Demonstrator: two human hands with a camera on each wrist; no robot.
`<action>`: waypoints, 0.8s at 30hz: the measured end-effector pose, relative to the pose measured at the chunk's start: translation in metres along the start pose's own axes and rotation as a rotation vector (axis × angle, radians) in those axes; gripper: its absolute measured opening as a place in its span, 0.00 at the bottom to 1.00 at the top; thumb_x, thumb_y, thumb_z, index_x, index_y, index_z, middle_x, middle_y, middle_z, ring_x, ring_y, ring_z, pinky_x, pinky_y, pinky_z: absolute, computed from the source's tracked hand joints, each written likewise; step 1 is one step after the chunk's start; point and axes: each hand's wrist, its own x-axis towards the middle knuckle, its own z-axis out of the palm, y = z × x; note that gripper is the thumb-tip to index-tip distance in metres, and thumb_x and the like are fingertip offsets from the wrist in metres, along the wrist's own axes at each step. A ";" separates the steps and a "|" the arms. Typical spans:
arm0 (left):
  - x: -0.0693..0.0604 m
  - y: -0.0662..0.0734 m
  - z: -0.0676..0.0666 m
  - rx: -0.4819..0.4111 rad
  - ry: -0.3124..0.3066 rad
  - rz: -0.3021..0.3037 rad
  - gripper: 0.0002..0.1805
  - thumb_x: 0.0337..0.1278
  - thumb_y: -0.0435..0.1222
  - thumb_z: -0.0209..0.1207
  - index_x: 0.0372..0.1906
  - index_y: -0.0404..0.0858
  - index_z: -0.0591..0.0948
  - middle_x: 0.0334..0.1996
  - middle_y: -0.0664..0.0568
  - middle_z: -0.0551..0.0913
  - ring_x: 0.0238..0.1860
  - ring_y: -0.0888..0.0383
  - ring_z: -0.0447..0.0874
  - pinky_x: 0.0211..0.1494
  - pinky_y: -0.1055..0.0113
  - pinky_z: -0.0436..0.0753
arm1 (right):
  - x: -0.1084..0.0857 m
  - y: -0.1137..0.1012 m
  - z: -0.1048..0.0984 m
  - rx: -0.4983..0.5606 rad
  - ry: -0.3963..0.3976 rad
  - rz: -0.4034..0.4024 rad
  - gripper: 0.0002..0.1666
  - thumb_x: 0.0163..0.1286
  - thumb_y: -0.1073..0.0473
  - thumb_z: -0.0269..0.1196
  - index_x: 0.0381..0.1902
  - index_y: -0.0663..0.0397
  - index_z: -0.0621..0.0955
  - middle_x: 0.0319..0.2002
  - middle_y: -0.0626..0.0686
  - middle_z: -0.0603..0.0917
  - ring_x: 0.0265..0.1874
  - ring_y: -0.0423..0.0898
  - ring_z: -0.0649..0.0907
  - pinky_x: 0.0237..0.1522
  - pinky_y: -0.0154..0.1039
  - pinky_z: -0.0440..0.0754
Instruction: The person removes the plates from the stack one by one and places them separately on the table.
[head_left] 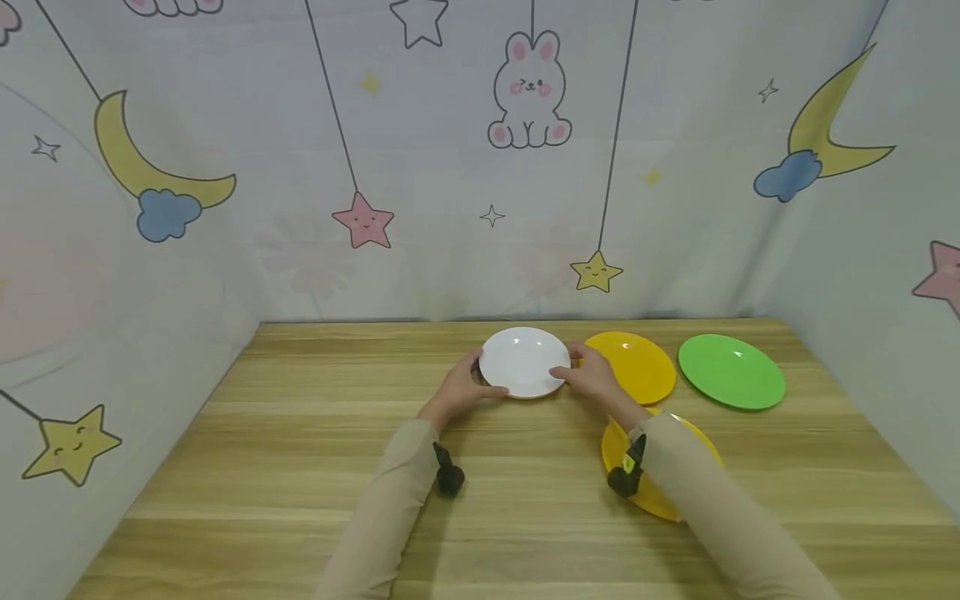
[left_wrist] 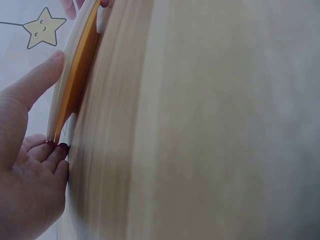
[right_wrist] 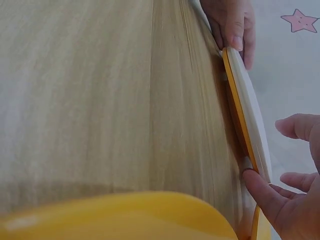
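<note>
A white plate (head_left: 523, 363) lies at the back middle of the table, and the wrist views show an orange-yellow plate (right_wrist: 239, 105) directly beneath it, so the two form a stack. My left hand (head_left: 463, 388) holds the stack's left side, thumb at the front rim and fingers at the edge. At the right edge is my right hand (head_left: 592, 373): fingertips touch the rim from below, while the thumb reaches over the white plate and appears slightly apart from it in the right wrist view. Whether the stack touches the table is hard to tell.
Right of the stack lies a yellow plate (head_left: 636, 367), partly behind my right hand. A green plate (head_left: 731, 372) sits farther right. Another yellow plate (head_left: 647, 492) lies under my right forearm. A patterned curtain (head_left: 435, 275) borders the wooden table (head_left: 300, 467) behind.
</note>
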 end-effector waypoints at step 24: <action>0.000 0.001 0.000 -0.014 -0.002 -0.003 0.53 0.38 0.43 0.71 0.68 0.32 0.54 0.67 0.42 0.57 0.68 0.50 0.52 0.69 0.60 0.56 | 0.002 0.005 0.004 0.188 -0.069 0.075 0.42 0.59 0.66 0.63 0.68 0.62 0.57 0.67 0.62 0.57 0.38 0.49 0.79 0.36 0.34 0.83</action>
